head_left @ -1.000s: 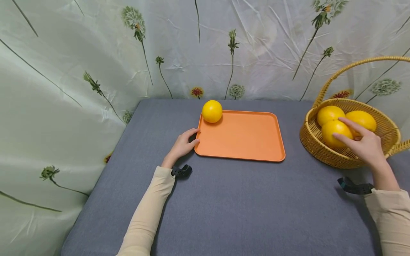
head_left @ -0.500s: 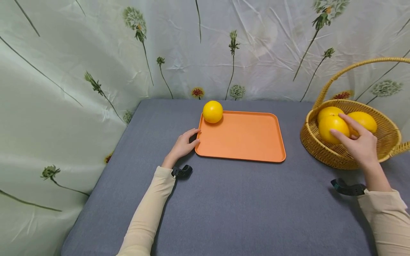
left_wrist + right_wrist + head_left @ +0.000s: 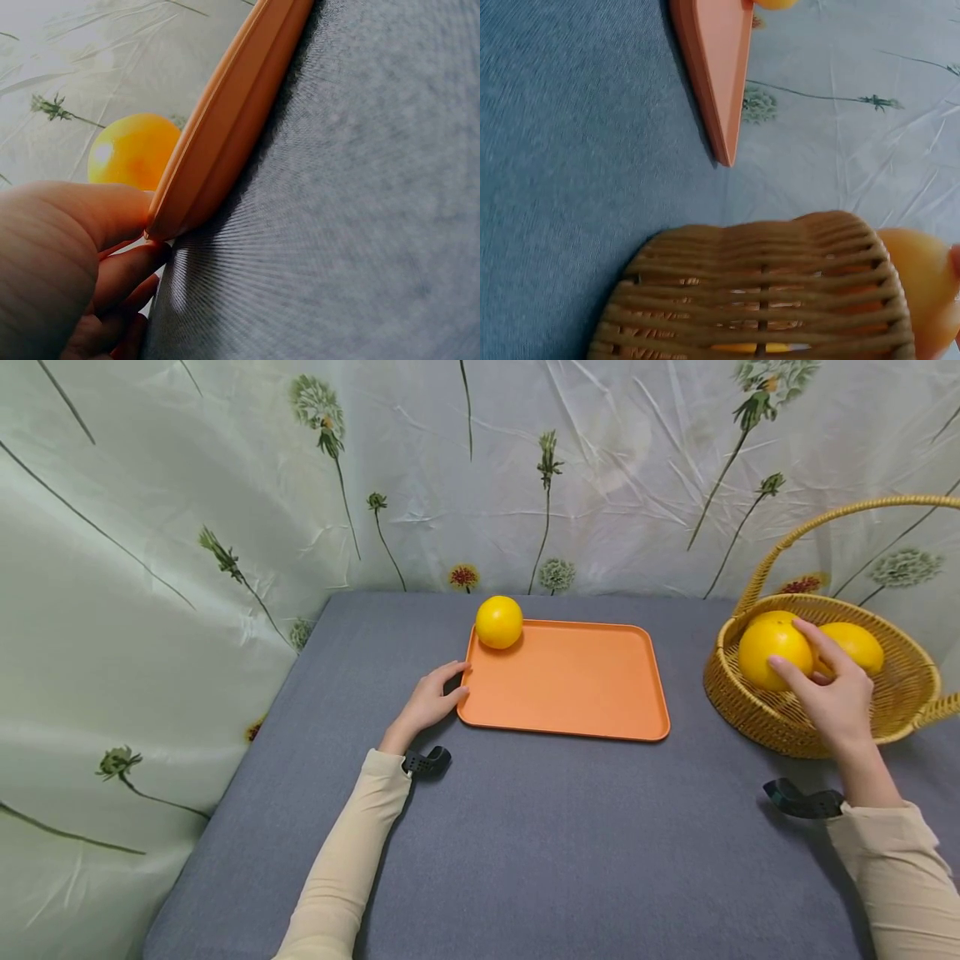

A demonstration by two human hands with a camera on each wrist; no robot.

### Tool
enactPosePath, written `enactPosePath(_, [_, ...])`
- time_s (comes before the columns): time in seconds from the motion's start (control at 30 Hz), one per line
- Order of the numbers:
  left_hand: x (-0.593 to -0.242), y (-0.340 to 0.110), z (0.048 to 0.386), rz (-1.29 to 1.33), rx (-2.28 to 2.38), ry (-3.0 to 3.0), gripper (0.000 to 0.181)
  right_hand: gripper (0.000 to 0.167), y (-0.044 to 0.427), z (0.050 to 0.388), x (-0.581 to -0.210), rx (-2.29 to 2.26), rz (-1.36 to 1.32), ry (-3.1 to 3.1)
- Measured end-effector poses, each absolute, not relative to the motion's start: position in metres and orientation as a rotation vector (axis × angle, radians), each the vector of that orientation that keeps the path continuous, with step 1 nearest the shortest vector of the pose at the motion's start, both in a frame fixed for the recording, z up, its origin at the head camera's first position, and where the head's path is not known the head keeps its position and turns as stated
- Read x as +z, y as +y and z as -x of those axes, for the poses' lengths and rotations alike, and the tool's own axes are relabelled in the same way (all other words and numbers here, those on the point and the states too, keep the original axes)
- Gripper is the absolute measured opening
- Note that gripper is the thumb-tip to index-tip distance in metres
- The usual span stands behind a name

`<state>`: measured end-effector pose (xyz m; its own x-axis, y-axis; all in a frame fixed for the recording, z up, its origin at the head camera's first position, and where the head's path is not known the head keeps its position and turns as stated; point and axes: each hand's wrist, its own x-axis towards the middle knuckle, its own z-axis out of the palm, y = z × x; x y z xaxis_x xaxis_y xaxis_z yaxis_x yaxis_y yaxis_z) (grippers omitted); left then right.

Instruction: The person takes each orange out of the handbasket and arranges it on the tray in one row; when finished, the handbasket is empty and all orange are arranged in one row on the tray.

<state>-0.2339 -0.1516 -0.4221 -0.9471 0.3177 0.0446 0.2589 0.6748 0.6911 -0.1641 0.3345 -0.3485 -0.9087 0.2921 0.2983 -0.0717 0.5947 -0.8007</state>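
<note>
At the basket, my right hand (image 3: 836,693) grips a yellow orange (image 3: 775,653) between thumb and fingers. That fruit is above the wicker basket's (image 3: 765,727) left part and partly covers another orange (image 3: 771,617); a further yellow fruit (image 3: 855,646) lies behind my fingers. My left hand (image 3: 429,697) is at the left edge of the orange tray (image 3: 577,681). In the left wrist view, its thumb and forefinger pinch the tray's rim (image 3: 202,150). One orange (image 3: 498,622) sits in the tray's far left corner. The right wrist view shows the held orange (image 3: 922,285) only partly, past the basket wall.
Grey-blue cloth (image 3: 600,843) covers the table. The basket's tall arched handle (image 3: 795,527) rises over its far side and runs out of view at right. A flower-printed curtain (image 3: 600,527) hangs behind and to the left.
My right hand has raised the orange a little from the other fruit and shifted it slightly left. My left hand, the tray and its orange have stayed put.
</note>
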Motion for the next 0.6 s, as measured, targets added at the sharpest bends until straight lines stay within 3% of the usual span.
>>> enactPosePath(0.6, [-0.422, -0.152, 0.233, -0.496, 1.149, 2.802, 0.048, 0.052, 0.312, 0.172, -0.345, 1.335, 0.178, -2.291])
